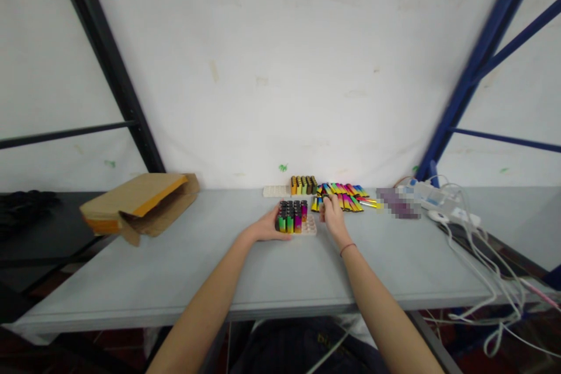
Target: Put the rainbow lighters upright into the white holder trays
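Note:
My left hand point(268, 227) grips the left side of a pale tray point(310, 227) with round holes. Upright lighters point(289, 219) with black tops and green, yellow and purple bodies fill most of it; holes at the right side are bare. My right hand point(335, 219) is closed at the left edge of a pile of rainbow-coloured lighters point(350, 203) lying on their sides. Its fingers seem to be pinched on one lighter, mostly hidden by them. Behind the tray, a second pale tray point(276, 191) holds upright yellowish lighters point(303, 185) at its right end.
An open cardboard box point(140, 204) lies on the left of the grey table point(184, 280). At the right are a blurred purple patch point(400, 203), a power strip point(438, 198) and tangled white cables point(486, 263). A white wall point(280, 82) stands behind, between dark and blue metal posts.

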`<state>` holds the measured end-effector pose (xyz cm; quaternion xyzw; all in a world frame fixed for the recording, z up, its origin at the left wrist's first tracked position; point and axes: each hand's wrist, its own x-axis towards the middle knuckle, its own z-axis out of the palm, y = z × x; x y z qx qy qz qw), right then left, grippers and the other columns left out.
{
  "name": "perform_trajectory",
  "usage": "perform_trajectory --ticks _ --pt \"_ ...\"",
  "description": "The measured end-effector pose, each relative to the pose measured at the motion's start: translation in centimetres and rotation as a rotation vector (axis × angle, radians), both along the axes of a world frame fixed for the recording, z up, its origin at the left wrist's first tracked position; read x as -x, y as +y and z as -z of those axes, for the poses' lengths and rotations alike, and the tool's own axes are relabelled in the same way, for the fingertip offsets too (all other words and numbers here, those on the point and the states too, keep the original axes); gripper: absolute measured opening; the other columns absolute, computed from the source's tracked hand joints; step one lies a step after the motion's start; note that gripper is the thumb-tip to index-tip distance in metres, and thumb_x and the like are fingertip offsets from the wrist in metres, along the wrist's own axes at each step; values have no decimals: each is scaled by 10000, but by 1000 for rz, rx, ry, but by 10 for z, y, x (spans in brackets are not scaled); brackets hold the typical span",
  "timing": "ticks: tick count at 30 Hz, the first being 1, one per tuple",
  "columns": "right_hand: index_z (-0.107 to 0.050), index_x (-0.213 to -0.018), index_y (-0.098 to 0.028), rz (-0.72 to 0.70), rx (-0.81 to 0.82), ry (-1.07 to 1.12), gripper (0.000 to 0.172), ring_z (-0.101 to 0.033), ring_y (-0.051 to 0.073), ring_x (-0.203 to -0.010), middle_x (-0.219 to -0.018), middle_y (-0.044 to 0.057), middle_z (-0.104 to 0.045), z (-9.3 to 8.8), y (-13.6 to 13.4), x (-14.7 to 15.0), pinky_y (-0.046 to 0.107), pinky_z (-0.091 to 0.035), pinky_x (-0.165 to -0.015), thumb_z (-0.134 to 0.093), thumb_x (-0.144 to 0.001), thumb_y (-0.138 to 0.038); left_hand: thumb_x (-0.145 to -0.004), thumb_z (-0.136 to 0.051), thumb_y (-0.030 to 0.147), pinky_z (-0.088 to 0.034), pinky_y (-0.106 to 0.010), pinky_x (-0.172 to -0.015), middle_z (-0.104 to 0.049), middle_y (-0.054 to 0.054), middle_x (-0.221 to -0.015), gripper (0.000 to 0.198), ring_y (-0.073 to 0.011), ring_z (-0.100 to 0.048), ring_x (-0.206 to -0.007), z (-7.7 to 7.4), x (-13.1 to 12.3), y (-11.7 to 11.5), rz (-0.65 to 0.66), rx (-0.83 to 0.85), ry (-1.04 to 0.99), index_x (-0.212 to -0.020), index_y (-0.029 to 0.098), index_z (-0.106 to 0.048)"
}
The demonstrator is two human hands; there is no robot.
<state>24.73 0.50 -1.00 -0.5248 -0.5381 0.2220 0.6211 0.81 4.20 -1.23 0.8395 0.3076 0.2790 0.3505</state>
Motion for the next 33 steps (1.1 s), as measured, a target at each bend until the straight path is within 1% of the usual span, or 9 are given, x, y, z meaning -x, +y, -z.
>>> perform_trajectory --ticks 3,5,9,14,18,22,27,30,33 --pt "-540 -887 -206 21 -79 3 370 -579 190 -722 -784 44 -600 -6 -4 2 319 -486 -686 -424 -866 -557 -572 -866 392 -252 -475 -1162 -355 -189 -1512 1210 -345 -366 -1377 1 0 1 -3 -12 14 -1524 132 -165" --pt "-575 -888 -183 8 -114 -2 410 -575 205 -801 -852 71 -618 -8 -4 1 325 -485 -726 -497 -818 -579 -567 -869 400 -244 -473 -1166 -350 -186 -1516 1216 -349 -358 -1380 1 1 1 -3 -11 12 -1524 133 -169" --pt "-623 -936 -159 -166 -55 8 442 -566 187 -721 -792 57 -625 -8 -4 -2 301 -479 -638 -561 -784 -569 -532 -890 403 -231 -481 -1171 -363 -176 -1512 1236 -364 -345 -1384 1 1 1 -22 18 -3 -1522 153 -194" --pt "-633 -1005 -190 -269 -63 -95 352 -579 176 -706 -758 23 -620 -6 -7 3 299 -480 -663 -598 -796 -471 -518 -895 409 -236 -493 -1169 -396 -167 -1494 1236 -380 -342 -1381 1 1 1 -39 35 -5 -1518 155 -215" --pt "-641 -1004 -190 -291 -50 -133 305 -608 182 -749 -839 39 -658 -4 -8 4 312 -490 -705 -612 -799 -414 -528 -887 409 -241 -495 -1166 -378 -172 -1503 1230 -379 -347 -1378 2 1 1 -42 31 11 -1520 152 -206" --pt "-664 -1021 -182 -274 -20 -153 327 -609 170 -721 -951 67 -675 -3 -7 2 304 -489 -664 -618 -790 -410 -528 -888 406 -244 -499 -1162 -377 -177 -1502 1240 -379 -348 -1378 1 1 1 -41 32 10 -1523 155 -192" --pt "-665 -1064 -185 -296 -30 -207 346 -635 187 -779 -880 55 -690 -3 -8 5 307 -498 -698 -629 -786 -387 -529 -892 398 -252 -490 -1160 -407 -179 -1483 1225 -387 -364 -1364 0 1 0 -45 32 9 -1516 143 -213" --pt "-650 -1076 -161 -157 -66 -226 343 -637 202 -817 -897 76 -692 -5 -8 -1 311 -494 -724 -569 -825 -380 -545 -882 406 -246 -483 -1163 -379 -183 -1500 1217 -378 -357 -1372 1 1 1 -27 14 15 -1519 138 -204" --pt "-678 -1001 -121 216 1 -338 304 -618 231 -920 -984 132 -688 -6 -5 -18 345 -458 -850 -452 -867 -275 -551 -877 410 -225 -481 -1172 -346 -192 -1517 1222 -372 -338 -1385 3 2 3 -23 2 33 -1521 126 -191"
